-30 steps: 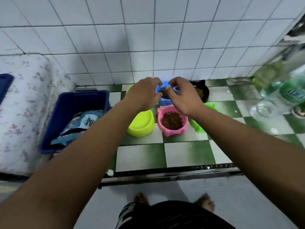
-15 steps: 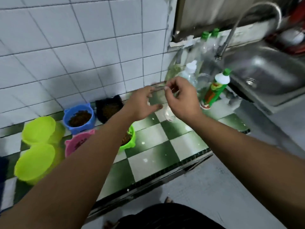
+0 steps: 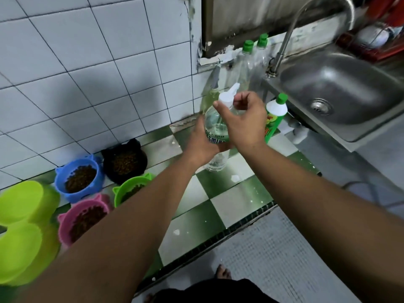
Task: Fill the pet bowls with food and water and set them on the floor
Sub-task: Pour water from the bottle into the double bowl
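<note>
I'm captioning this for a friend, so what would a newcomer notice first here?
Dead centre, the left hand grips a clear bottle while the right hand pinches its white cap. To their left, the checkered counter holds kibble-filled bowls: a blue bowl, black bowl, pink bowl and green bowl.

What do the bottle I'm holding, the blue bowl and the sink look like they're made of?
Bottle: likely clear plastic, see-through and glossy, with an opaque white cap. Blue bowl: probably moulded plastic, uniform colour, soft sheen. Sink: apparently stainless steel, grey brushed surface with bright reflections.
</note>
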### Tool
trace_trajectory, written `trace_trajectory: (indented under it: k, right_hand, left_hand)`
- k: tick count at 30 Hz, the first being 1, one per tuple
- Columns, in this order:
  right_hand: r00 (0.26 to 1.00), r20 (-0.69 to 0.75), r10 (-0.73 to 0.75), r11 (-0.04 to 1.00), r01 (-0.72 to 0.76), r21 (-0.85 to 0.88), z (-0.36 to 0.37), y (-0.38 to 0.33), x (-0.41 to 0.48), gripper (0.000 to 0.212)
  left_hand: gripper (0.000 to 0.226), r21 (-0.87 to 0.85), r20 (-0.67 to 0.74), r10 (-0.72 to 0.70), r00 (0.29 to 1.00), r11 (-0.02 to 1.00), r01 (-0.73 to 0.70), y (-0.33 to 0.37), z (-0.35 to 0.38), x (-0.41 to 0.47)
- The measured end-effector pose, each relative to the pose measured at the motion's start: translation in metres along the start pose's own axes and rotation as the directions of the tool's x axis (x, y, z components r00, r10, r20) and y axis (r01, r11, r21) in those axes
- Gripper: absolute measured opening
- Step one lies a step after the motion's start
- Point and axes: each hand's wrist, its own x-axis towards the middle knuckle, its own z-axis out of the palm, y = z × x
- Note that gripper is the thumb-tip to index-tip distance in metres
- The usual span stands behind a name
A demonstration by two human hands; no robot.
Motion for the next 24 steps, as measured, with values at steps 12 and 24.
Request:
trace_trajectory:
  k: [12,24]
  right_hand:
    - [0.995,0.071,-0.065,0.992,0.057,0.113,0.014,0.007,-0.004,0.026]
    - [0.922,0.385,-0.048,0.984,-0.023,0.176,0.003,-0.002,0.017,0.041]
  left_hand:
    - [0.091,0.066,-0.082,-0.015,0.997,0.998,0.021,-0.006,0.004,0.003]
    - [0.096,0.005,-0.008,-0.014,1.000,1.000,0.014,-0.015,-0.001,0.002]
